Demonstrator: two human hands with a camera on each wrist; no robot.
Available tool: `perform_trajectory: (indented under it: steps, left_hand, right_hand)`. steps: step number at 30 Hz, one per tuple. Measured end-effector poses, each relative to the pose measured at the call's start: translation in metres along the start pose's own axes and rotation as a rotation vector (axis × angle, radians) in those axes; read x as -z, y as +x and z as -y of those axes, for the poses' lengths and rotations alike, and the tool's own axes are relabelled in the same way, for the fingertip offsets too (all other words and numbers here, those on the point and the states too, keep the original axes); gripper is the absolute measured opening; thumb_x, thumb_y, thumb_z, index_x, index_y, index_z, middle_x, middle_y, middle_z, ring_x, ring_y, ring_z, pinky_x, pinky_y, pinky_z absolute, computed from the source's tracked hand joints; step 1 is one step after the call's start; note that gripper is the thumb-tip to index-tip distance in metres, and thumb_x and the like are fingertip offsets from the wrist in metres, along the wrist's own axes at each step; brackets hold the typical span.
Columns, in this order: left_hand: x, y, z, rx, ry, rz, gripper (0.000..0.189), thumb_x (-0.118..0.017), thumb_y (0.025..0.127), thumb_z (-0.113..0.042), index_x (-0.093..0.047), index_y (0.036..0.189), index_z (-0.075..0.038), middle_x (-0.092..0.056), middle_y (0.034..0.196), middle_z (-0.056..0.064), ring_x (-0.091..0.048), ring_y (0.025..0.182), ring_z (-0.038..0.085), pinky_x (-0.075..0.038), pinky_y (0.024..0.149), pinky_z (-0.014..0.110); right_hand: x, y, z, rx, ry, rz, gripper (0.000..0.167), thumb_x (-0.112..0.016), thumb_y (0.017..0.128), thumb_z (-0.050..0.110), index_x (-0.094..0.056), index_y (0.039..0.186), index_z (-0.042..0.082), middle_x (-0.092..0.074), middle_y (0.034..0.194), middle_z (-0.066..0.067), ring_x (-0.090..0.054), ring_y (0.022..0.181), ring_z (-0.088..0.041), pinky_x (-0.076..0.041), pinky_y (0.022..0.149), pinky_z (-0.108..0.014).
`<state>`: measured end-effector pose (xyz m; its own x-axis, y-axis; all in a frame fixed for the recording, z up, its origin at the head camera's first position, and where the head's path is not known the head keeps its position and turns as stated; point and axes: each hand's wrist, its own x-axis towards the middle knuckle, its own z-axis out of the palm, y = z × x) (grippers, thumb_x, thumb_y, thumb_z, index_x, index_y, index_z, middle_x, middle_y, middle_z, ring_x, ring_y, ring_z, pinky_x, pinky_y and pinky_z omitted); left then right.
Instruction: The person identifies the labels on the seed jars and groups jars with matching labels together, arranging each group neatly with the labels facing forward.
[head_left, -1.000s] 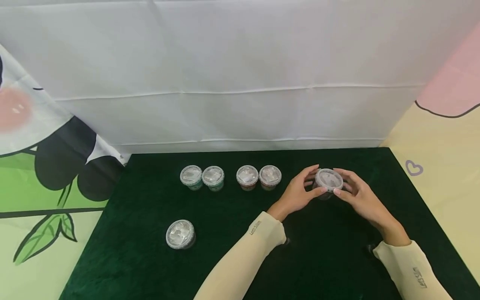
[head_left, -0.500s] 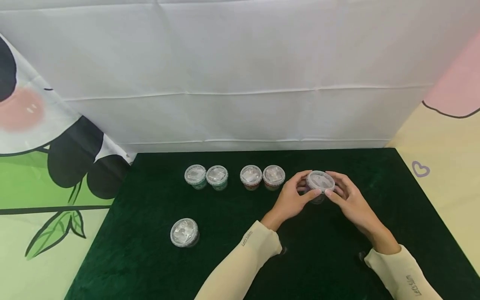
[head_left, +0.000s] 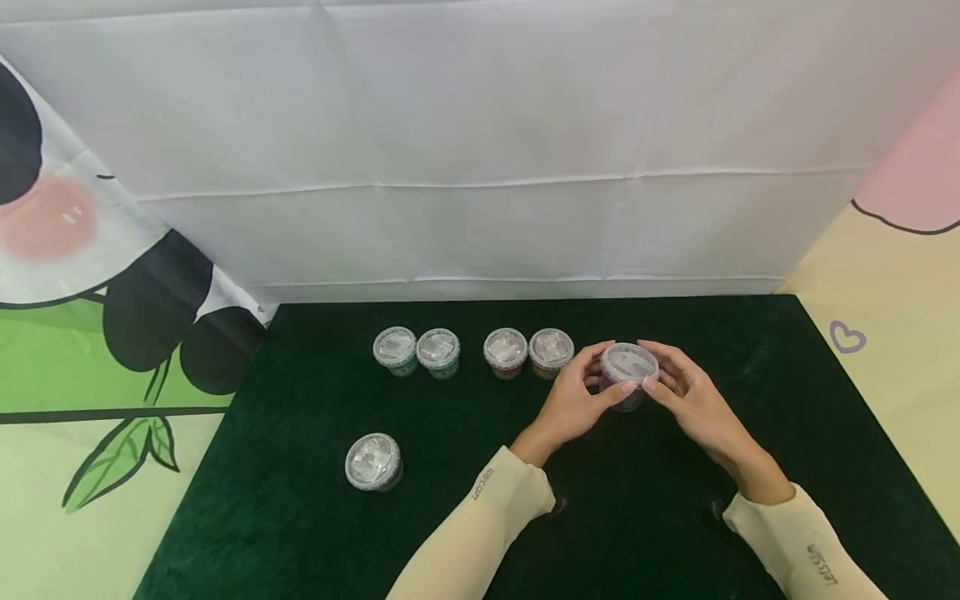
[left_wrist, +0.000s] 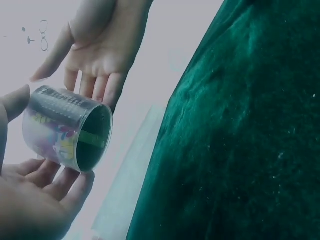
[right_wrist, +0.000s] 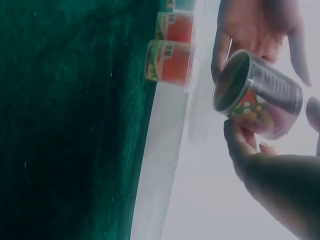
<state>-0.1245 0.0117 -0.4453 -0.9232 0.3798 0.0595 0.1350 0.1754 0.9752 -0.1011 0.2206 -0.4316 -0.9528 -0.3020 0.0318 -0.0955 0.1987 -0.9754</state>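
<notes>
Between my two hands I hold a clear plastic tub (head_left: 630,365) with a frosted lid, upright above the green cloth. My left hand (head_left: 573,400) grips its left side and my right hand (head_left: 697,408) its right, thumbs meeting near the front of the rim. In the left wrist view, the tub (left_wrist: 65,127) shows a printed, partly purple label and its bare base. A dark text panel and coloured dots show on the tub (right_wrist: 262,95) in the right wrist view. Just left of my left hand stands a red-labelled tub (head_left: 552,350).
Another red tub (head_left: 506,350) stands beside that one. Further left are two green tubs, one (head_left: 438,350) beside the other (head_left: 395,348). A single lidded tub (head_left: 373,462) sits nearer on the left. A white cloth wall (head_left: 480,233) rises behind the table.
Both hands have carried the held tub left and slightly nearer, toward the red tubs. The view has shifted slightly; the standing tubs have kept their places.
</notes>
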Motion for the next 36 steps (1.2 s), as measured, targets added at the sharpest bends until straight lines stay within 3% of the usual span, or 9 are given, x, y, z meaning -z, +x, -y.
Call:
perform_trajectory:
  steps: [6, 8, 12, 14, 22, 26, 30, 33, 36]
  left_hand:
    - [0.003, -0.003, -0.001, 0.011, 0.022, -0.057, 0.06, -0.075, 0.1, -0.024, -0.048, 0.152, -0.007, -0.061, 0.141, 0.01, -0.06, 0.125, 0.018, -0.051, 0.109, 0.029]
    - [0.006, -0.004, -0.001, 0.01, 0.032, -0.046, 0.06, -0.074, 0.101, -0.025, -0.047, 0.152, -0.008, -0.059, 0.142, 0.01, -0.058, 0.125, 0.018, -0.05, 0.109, 0.029]
    - [0.014, -0.008, 0.001, 0.005, 0.034, -0.006, 0.059, -0.07, 0.104, -0.024, -0.044, 0.154, -0.008, -0.057, 0.144, 0.01, -0.057, 0.126, 0.019, -0.051, 0.109, 0.031]
    - [0.018, -0.009, 0.003, -0.001, 0.032, 0.007, 0.058, -0.068, 0.105, -0.022, -0.044, 0.155, -0.007, -0.058, 0.144, 0.012, -0.058, 0.127, 0.02, -0.051, 0.109, 0.032]
    - [0.022, -0.014, 0.004, 0.026, 0.024, -0.072, 0.056, -0.072, 0.102, -0.023, -0.05, 0.15, -0.006, -0.061, 0.138, 0.013, -0.061, 0.122, 0.023, -0.053, 0.106, 0.033]
    - [0.026, -0.016, 0.005, 0.019, 0.009, -0.055, 0.056, -0.072, 0.102, -0.023, -0.048, 0.15, -0.007, -0.058, 0.142, 0.013, -0.059, 0.126, 0.024, -0.053, 0.107, 0.035]
    - [0.034, -0.017, 0.007, 0.022, -0.028, -0.007, 0.057, -0.069, 0.104, -0.022, -0.046, 0.154, -0.006, -0.056, 0.15, 0.014, -0.057, 0.136, 0.027, -0.051, 0.111, 0.037]
    - [0.036, -0.018, 0.007, 0.033, -0.05, -0.01, 0.056, -0.068, 0.104, -0.02, -0.047, 0.154, -0.004, -0.058, 0.15, 0.015, -0.058, 0.138, 0.028, -0.051, 0.112, 0.038]
    - [0.036, -0.02, 0.006, 0.034, -0.061, -0.044, 0.055, -0.07, 0.103, -0.018, -0.05, 0.152, -0.002, -0.061, 0.145, 0.015, -0.061, 0.133, 0.028, -0.052, 0.11, 0.039]
  right_hand:
    - [-0.009, 0.004, 0.0, -0.048, -0.015, -0.008, 0.06, -0.053, 0.113, 0.023, -0.029, 0.162, -0.001, -0.038, 0.16, -0.026, -0.042, 0.147, -0.036, -0.041, 0.102, -0.005]
    - [-0.011, 0.006, 0.0, -0.042, -0.009, -0.006, 0.059, -0.053, 0.113, 0.023, -0.029, 0.162, -0.002, -0.038, 0.16, -0.026, -0.045, 0.146, -0.03, -0.042, 0.102, -0.005]
    - [-0.014, 0.005, 0.001, -0.011, 0.004, 0.013, 0.057, -0.052, 0.114, 0.02, -0.03, 0.162, -0.002, -0.038, 0.158, -0.029, -0.05, 0.133, -0.001, -0.043, 0.102, -0.006]
    - [-0.015, 0.005, 0.002, 0.005, 0.008, 0.017, 0.057, -0.052, 0.113, 0.018, -0.03, 0.161, -0.003, -0.039, 0.158, -0.03, -0.05, 0.13, 0.003, -0.043, 0.101, -0.006]
    - [-0.027, 0.011, -0.001, -0.017, 0.025, 0.007, 0.059, -0.055, 0.112, 0.021, -0.031, 0.161, -0.002, -0.038, 0.16, -0.027, -0.04, 0.149, -0.044, -0.043, 0.102, -0.007]
    - [-0.03, 0.013, -0.002, -0.003, 0.03, 0.013, 0.058, -0.055, 0.112, 0.018, -0.031, 0.161, -0.002, -0.039, 0.16, -0.027, -0.038, 0.149, -0.047, -0.043, 0.104, -0.009]
    - [-0.031, 0.012, 0.0, 0.003, 0.005, 0.033, 0.057, -0.052, 0.113, 0.018, -0.03, 0.162, -0.001, -0.037, 0.162, -0.027, -0.036, 0.152, -0.048, -0.043, 0.116, -0.033]
    - [-0.033, 0.012, 0.002, -0.001, -0.015, 0.041, 0.057, -0.051, 0.114, 0.02, -0.029, 0.163, 0.001, -0.036, 0.163, -0.026, -0.036, 0.152, -0.047, -0.039, 0.119, -0.045]
    - [-0.037, 0.013, 0.003, -0.005, -0.018, 0.026, 0.058, -0.052, 0.113, 0.021, -0.03, 0.163, 0.001, -0.038, 0.161, -0.025, -0.041, 0.15, -0.046, -0.044, 0.116, -0.032]
